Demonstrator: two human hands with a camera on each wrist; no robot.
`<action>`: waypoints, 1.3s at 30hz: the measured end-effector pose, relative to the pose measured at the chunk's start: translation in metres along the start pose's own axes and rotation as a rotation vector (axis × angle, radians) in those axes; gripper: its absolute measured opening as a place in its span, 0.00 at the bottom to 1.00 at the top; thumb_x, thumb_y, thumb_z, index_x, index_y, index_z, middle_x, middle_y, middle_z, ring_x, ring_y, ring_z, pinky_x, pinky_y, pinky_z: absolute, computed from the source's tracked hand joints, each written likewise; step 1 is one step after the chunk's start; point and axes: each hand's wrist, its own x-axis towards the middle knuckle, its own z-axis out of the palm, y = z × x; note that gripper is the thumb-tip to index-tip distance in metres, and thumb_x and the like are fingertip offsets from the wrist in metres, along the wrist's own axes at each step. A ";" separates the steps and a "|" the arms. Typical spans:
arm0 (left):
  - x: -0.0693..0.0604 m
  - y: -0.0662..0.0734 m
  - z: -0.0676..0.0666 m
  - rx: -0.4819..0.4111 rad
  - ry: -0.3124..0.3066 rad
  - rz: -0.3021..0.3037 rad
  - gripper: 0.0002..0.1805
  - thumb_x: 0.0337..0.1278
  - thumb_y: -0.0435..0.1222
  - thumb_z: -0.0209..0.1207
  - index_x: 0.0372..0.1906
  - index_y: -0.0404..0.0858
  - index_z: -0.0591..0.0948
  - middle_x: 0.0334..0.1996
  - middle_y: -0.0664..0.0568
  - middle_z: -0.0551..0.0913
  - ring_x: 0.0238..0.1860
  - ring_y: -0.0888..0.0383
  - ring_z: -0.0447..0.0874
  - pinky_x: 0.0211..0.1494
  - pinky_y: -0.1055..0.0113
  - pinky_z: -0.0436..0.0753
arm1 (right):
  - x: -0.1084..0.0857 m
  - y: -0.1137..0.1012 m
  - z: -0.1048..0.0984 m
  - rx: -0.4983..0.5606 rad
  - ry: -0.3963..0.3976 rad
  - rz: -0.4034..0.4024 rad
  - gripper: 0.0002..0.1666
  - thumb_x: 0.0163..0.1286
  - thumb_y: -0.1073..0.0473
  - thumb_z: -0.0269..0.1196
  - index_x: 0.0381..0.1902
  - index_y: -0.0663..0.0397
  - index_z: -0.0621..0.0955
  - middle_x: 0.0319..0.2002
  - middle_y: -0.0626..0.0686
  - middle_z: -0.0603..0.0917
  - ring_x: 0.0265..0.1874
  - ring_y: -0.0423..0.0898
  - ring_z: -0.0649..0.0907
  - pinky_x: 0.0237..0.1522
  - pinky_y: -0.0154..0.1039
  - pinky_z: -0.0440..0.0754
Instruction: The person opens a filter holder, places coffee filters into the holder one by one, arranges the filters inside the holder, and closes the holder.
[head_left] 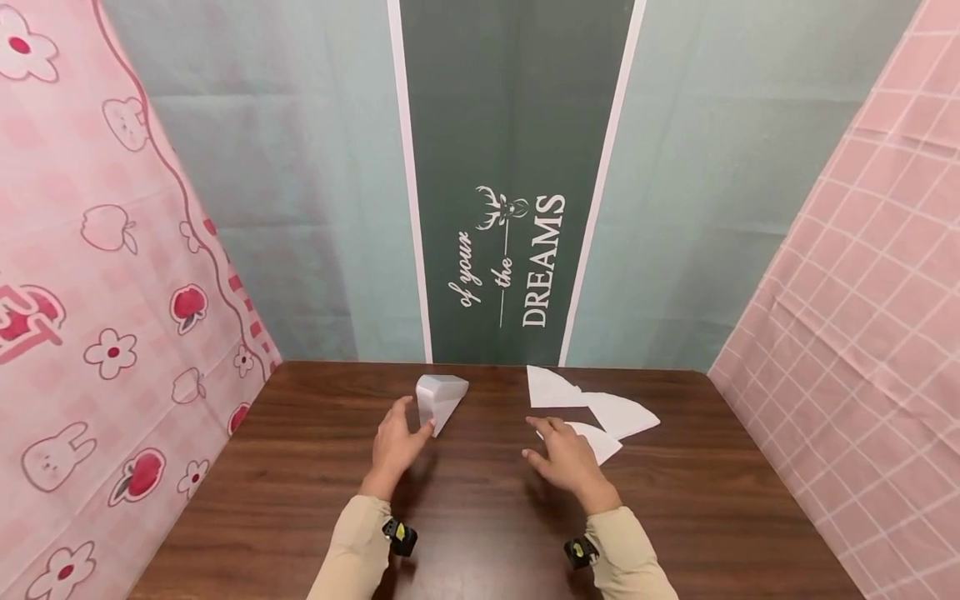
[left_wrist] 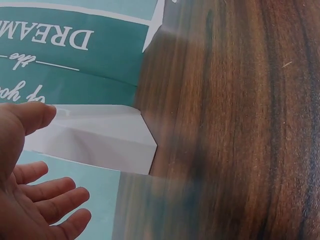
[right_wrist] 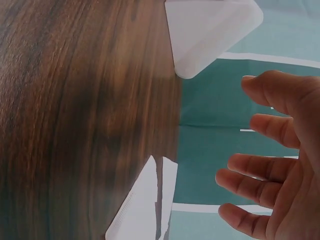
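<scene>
A white wedge-shaped holder [head_left: 442,396] stands on the left part of the table. Beside it is my left hand [head_left: 399,442], fingers apart and the thumb by its near edge; whether they touch I cannot tell. The left wrist view shows the holder [left_wrist: 100,145] between thumb and fingers, not gripped. My right hand [head_left: 566,457] hovers with loosely bent, spread fingers, partly covering the nearest of three white fan-shaped paper pieces [head_left: 600,442], which look like coffee filters. Nothing is in that hand [right_wrist: 280,165] in the right wrist view.
Two more fan-shaped papers, one at the back [head_left: 551,390] and one at the right [head_left: 624,412], lie close together. A brown wooden table [head_left: 480,533] carries everything. Behind it hangs a green lettered cloth [head_left: 517,125]; pink patterned cloths flank both sides.
</scene>
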 end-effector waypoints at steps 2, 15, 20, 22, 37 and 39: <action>0.001 -0.001 0.002 -0.013 0.003 0.005 0.33 0.49 0.44 0.65 0.58 0.34 0.70 0.52 0.36 0.75 0.50 0.39 0.74 0.47 0.46 0.72 | 0.001 -0.001 0.001 0.005 -0.002 -0.002 0.31 0.56 0.51 0.67 0.57 0.55 0.75 0.50 0.63 0.77 0.45 0.60 0.78 0.41 0.56 0.75; 0.007 -0.006 0.013 -0.053 0.012 0.003 0.31 0.49 0.42 0.66 0.56 0.33 0.71 0.50 0.35 0.76 0.50 0.40 0.74 0.49 0.47 0.71 | 0.008 -0.007 0.006 0.010 -0.031 -0.014 0.32 0.57 0.49 0.66 0.58 0.54 0.75 0.50 0.63 0.76 0.45 0.60 0.78 0.43 0.57 0.73; 0.008 -0.006 0.018 -0.065 0.036 -0.007 0.30 0.47 0.42 0.66 0.55 0.34 0.71 0.49 0.36 0.76 0.49 0.40 0.75 0.48 0.48 0.71 | 0.010 -0.010 0.010 0.016 -0.043 -0.019 0.32 0.57 0.49 0.66 0.58 0.54 0.75 0.50 0.63 0.76 0.46 0.60 0.77 0.43 0.58 0.73; 0.008 -0.007 0.020 -0.071 0.038 -0.015 0.30 0.47 0.42 0.66 0.55 0.33 0.71 0.50 0.36 0.76 0.49 0.40 0.75 0.48 0.48 0.71 | 0.011 -0.012 0.012 0.020 -0.048 -0.021 0.32 0.57 0.49 0.66 0.59 0.54 0.74 0.50 0.63 0.76 0.46 0.60 0.77 0.44 0.58 0.72; 0.011 -0.015 0.033 -0.184 0.037 -0.086 0.29 0.49 0.40 0.66 0.55 0.31 0.71 0.48 0.37 0.78 0.48 0.43 0.77 0.48 0.51 0.74 | 0.019 -0.016 0.022 0.022 -0.087 -0.009 0.32 0.57 0.50 0.67 0.59 0.54 0.74 0.50 0.63 0.76 0.45 0.61 0.78 0.43 0.58 0.73; 0.012 -0.015 0.034 -0.180 0.059 -0.081 0.28 0.48 0.39 0.66 0.53 0.31 0.73 0.46 0.38 0.79 0.46 0.44 0.78 0.47 0.50 0.74 | 0.020 -0.017 0.023 0.021 -0.092 -0.013 0.33 0.58 0.50 0.66 0.59 0.55 0.74 0.50 0.63 0.76 0.45 0.61 0.78 0.43 0.57 0.73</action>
